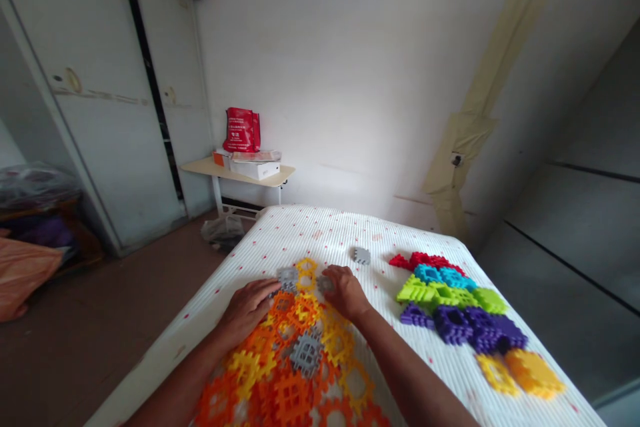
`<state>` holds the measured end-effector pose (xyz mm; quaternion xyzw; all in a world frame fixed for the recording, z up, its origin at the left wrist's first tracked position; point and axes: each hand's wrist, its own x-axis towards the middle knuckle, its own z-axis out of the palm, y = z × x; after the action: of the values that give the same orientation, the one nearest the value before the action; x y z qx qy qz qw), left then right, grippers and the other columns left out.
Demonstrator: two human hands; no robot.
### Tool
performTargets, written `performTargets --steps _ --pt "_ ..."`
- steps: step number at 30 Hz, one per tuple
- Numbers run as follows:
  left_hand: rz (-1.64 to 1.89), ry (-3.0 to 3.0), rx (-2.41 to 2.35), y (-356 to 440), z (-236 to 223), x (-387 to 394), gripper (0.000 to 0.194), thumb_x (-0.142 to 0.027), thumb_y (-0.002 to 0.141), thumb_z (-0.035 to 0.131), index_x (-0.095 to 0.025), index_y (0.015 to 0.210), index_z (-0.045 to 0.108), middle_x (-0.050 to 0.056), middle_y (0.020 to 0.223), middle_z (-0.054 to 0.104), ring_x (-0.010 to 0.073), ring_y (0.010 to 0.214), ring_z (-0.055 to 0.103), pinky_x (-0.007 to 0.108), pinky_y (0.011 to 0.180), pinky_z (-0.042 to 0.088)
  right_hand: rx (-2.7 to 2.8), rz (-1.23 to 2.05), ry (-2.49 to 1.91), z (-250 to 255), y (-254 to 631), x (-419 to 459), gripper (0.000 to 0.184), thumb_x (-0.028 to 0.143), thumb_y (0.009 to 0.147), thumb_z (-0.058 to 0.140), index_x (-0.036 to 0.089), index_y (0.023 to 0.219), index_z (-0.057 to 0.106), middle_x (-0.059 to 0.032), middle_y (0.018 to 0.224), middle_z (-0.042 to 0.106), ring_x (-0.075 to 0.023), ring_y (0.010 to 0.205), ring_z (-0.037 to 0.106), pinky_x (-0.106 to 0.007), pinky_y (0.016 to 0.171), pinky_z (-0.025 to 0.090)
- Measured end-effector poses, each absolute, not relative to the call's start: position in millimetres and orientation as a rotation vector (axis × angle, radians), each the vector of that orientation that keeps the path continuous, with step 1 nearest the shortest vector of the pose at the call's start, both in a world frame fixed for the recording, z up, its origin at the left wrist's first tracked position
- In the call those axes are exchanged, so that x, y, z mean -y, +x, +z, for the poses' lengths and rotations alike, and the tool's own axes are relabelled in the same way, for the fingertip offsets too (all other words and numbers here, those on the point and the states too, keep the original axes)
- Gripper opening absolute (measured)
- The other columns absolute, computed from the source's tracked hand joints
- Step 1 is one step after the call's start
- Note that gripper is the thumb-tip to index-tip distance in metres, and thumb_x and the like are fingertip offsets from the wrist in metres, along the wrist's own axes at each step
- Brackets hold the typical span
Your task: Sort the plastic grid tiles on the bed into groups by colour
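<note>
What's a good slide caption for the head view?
Left hand and right hand at a pile of toothed pieces, colour-sorted stacks alongside.

hands (250,310) (346,290): 2 | coloured block rows (443,294): 5 | lone grey block (361,255): 1 | small table (197,165): 1

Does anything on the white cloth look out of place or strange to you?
Slightly: a gray, square plastic piece lies alone on the white dotted cloth, away from both the orange, yellow and gray plastic pile and the colour-sorted plastic stacks, so it looks stray.

Orange pieces (291,399), red-dotted white sheet (330,227)
</note>
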<state>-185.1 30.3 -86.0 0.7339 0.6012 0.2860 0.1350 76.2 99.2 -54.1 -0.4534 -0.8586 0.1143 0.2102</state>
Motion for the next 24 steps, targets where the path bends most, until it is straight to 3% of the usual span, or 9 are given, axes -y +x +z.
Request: performTargets --steps 7,13,18,24 --pt "0.870 2.146 -1.731 -190.1 -95.7 -33.6 0.040 -0.037 0.084 0.042 -0.027 0.117 0.062 0.003 0.126 0.059 0.0219 0.118 0.052 0.037 0.101 0.039 2.484 0.326 -1.377 -57.4 69.1 -119.4 0.039 0.020 0.066 0.063 0.024 0.105 0.065 -0.0024 0.108 0.066 -0.0207 0.101 0.055 -0.028 0.085 0.042" --pt "0.923 2.105 -1.732 -193.6 -103.6 -37.9 0.039 -0.038 0.083 0.042 -0.026 0.112 0.065 0.004 0.122 0.063 0.0230 0.114 0.056 0.038 0.099 0.042 2.138 0.112 -1.540 -61.8 100.5 -124.8 0.035 0.013 0.069 0.060 0.020 0.103 0.066 -0.0050 0.105 0.066 -0.0198 0.099 0.056 -0.028 0.087 0.041" --pt "0.958 2.090 -1.741 -193.6 -104.7 -38.2 0.039 -0.038 0.081 0.044 -0.026 0.109 0.067 0.004 0.119 0.064 0.0230 0.112 0.057 0.037 0.098 0.044 2.055 0.045 -1.654 -67.3 129.6 -126.7 0.026 0.005 0.067 0.056 0.016 0.088 0.067 -0.0081 0.095 0.067 -0.0211 0.092 0.059 -0.032 0.090 0.041" --pt "0.961 2.092 -1.741 -194.3 -104.8 -38.4 0.038 -0.038 0.081 0.044 -0.026 0.108 0.068 0.004 0.119 0.064 0.0224 0.111 0.058 0.035 0.096 0.045 1.970 -0.029 -1.739 -72.1 132.3 -116.0 0.019 0.016 0.071 0.058 0.016 0.090 0.063 -0.0102 0.104 0.061 -0.0221 0.100 0.054 -0.031 0.089 0.041"
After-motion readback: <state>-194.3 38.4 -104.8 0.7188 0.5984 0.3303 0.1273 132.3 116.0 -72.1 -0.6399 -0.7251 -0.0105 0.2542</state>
